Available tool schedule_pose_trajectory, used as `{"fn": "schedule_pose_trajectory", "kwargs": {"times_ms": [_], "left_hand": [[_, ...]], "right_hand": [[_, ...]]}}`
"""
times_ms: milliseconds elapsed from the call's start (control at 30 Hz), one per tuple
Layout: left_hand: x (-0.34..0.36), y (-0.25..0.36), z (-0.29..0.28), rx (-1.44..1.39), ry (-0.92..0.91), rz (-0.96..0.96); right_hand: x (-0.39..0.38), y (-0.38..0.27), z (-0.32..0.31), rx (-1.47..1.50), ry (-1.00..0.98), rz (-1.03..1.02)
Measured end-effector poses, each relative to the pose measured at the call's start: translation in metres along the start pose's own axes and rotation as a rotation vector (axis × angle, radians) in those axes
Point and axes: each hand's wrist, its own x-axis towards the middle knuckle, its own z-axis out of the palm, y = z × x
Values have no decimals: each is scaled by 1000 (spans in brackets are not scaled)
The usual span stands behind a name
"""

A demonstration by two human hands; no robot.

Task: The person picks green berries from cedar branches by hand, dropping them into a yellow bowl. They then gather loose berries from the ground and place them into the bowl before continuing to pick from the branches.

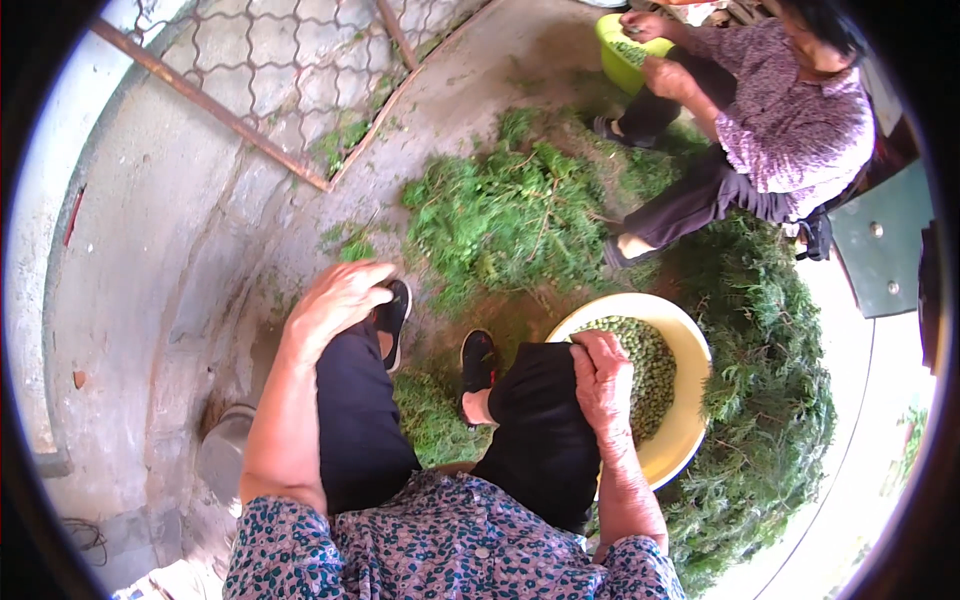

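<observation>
My left hand [343, 300] is over my left knee, its fingers stretched out to the right and nothing visible in them. On my right knee, at the rim of a yellow basin [690, 385], lies my right hand [603, 375] with bent fingers. Its palm is hidden, so what it may hold does not show. Small round green cones or berries [652, 375] fill much of the basin, which stands on the floor beside my right leg. Cut green conifer branches [520, 215] are spread on the ground ahead of my feet.
A larger heap of branches [765, 350] lies right of the basin. At the far right a seated person [790, 130] handles something small over a lime-green basin [622, 70]. A metal pail [228, 450] stands by my left side. A rusty wire-mesh frame [250, 75] is at the far left.
</observation>
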Motion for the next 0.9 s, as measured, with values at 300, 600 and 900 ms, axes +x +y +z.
{"fn": "schedule_pose_trajectory", "kwargs": {"times_ms": [300, 600, 900], "left_hand": [[-27, -6, 7, 8, 351, -330], [-8, -5, 27, 136, 353, -305], [-38, -1, 17, 30, 383, -317]], "right_hand": [[0, 17, 3, -40, 107, 3], [-6, 36, 6, -128, 177, 38], [-11, 10, 10, -210, 225, -16]]}}
